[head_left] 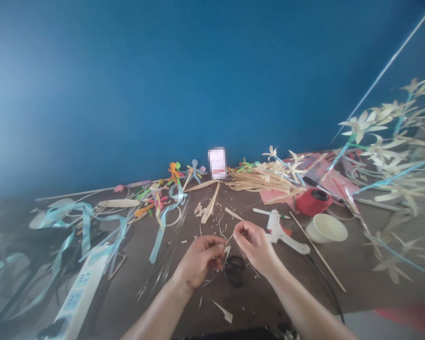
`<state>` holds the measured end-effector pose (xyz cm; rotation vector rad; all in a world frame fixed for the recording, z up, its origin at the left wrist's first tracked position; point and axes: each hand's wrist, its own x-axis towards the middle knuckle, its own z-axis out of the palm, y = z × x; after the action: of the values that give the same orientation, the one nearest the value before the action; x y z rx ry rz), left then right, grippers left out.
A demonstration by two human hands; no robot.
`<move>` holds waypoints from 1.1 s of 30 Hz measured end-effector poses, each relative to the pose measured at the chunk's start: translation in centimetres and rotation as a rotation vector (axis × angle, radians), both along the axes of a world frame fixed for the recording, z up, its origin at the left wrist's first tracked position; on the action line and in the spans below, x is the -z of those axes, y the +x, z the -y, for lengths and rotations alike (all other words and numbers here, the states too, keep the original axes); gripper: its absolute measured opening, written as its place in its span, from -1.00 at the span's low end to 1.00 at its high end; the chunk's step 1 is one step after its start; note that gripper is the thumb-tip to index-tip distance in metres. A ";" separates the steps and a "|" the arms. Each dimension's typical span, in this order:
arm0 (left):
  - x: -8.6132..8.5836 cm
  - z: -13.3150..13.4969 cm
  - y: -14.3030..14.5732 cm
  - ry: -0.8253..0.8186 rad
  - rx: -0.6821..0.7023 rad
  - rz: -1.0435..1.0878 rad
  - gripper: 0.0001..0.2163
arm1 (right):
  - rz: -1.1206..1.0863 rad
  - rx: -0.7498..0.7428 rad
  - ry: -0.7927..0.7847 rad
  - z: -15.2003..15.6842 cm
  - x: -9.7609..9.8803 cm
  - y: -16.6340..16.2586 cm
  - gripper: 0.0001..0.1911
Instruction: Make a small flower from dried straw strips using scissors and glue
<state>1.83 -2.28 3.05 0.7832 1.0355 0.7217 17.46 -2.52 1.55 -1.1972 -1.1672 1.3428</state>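
Reference point: the black scissors (234,278) lying on the dark table (184,307). Well to their left runs a white power strip (80,288); nearer, also left, hangs a strand of light-blue ribbon (159,241). Just left of and beyond the scissors, the left hand (201,257) pinches a small pale strip (227,250), located just beyond the scissors. Just right of and beyond them, the right hand (251,245) has fingers curled together beside the strip; whether it grips it cannot be told. Farther right: a white glue gun (279,233), then a paper cup (326,229).
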 end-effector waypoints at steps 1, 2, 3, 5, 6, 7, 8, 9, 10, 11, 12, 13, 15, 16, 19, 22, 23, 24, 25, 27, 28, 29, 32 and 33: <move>-0.1 0.0 0.0 0.003 0.000 -0.011 -0.87 | -0.012 -0.003 -0.003 0.0 0.0 0.0 -0.85; -0.1 0.0 0.0 0.007 0.001 -0.020 -0.87 | -0.026 -0.001 -0.006 0.0 0.0 0.0 -0.84; -0.2 0.0 0.0 0.012 0.000 -0.028 -0.87 | -0.040 0.005 -0.010 0.0 0.0 -0.1 -0.84; -0.2 0.0 0.1 0.019 -0.003 -0.037 -0.88 | -0.060 0.015 -0.017 0.0 -0.1 -0.1 -0.83; -0.3 0.0 0.1 0.021 -0.006 -0.040 -0.89 | -0.063 0.018 -0.020 0.0 -0.2 -0.1 -0.83; -0.3 0.0 0.0 0.022 -0.009 -0.045 -0.89 | -0.064 0.017 -0.023 0.0 -0.3 0.0 -0.83; -0.3 0.0 0.0 0.021 -0.011 -0.051 -0.90 | -0.064 0.008 -0.025 0.0 -0.4 0.1 -0.83; -0.3 0.0 0.0 0.020 -0.014 -0.057 -0.89 | -0.064 -0.012 -0.026 -0.1 -0.6 0.3 -0.85; -0.3 0.0 -0.1 0.020 -0.015 -0.061 -0.89 | -0.065 -0.042 -0.024 -0.1 -0.7 0.5 -0.88; -0.2 0.0 -0.1 0.021 -0.018 -0.064 -0.88 | -0.062 -0.085 -0.022 -0.1 -0.9 0.6 -0.88; -0.2 0.0 -0.1 0.024 -0.023 -0.065 -0.87 | -0.055 -0.134 -0.020 -0.1 -1.0 0.8 -0.82; -0.1 0.1 -0.1 0.026 -0.027 -0.064 -0.87 | -0.040 -0.181 -0.018 -0.2 -1.1 0.9 -0.74; -0.1 0.1 0.0 0.029 -0.030 -0.058 -0.88 | 0.013 -0.241 -0.015 -0.2 -1.1 1.0 -0.71; 0.0 0.1 0.0 0.034 -0.029 -0.054 -0.87 | 0.047 -0.251 -0.010 -0.2 -1.1 1.0 -0.76; 0.0 0.0 0.3 0.065 -0.013 -0.066 -0.85 | 0.161 -0.215 0.039 -0.3 -1.1 0.8 -0.91; -0.1 -0.1 0.3 0.112 0.004 -0.118 -0.83 | 0.255 -0.177 0.087 -0.2 -1.4 0.6 -0.89; -0.1 -0.1 0.3 0.125 0.009 -0.134 -0.83 | 0.272 -0.172 0.095 -0.1 -1.4 0.6 -0.89; -0.2 -0.1 0.3 0.136 0.012 -0.146 -0.83 | 0.282 -0.169 0.098 0.0 -1.5 0.6 -0.88; -0.2 -0.1 0.3 0.144 0.015 -0.154 -0.83 | 0.284 -0.167 0.097 0.1 -1.6 0.6 -0.88; -0.2 0.0 0.4 0.154 0.018 -0.163 -0.82 | 0.267 -0.162 0.080 0.2 -1.6 0.5 -0.86; -0.2 0.0 0.5 0.157 0.016 -0.164 -0.82 | 0.253 -0.157 0.068 0.3 -1.5 0.5 -0.86; -0.2 0.0 0.5 0.157 0.014 -0.165 -0.82 | 0.238 -0.150 0.057 0.4 -1.5 0.5 -0.85; -0.1 0.0 0.7 0.141 0.003 -0.163 -0.82 | 0.216 -0.118 0.037 0.5 -1.3 0.4 -0.85; 0.0 0.0 0.7 0.134 -0.002 -0.160 -0.82 | 0.215 -0.108 0.034 0.5 -1.3 0.4 -0.85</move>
<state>2.56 -2.26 3.05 0.9684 1.1405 0.7448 17.88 -2.98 2.81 -1.2932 -1.4192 1.2921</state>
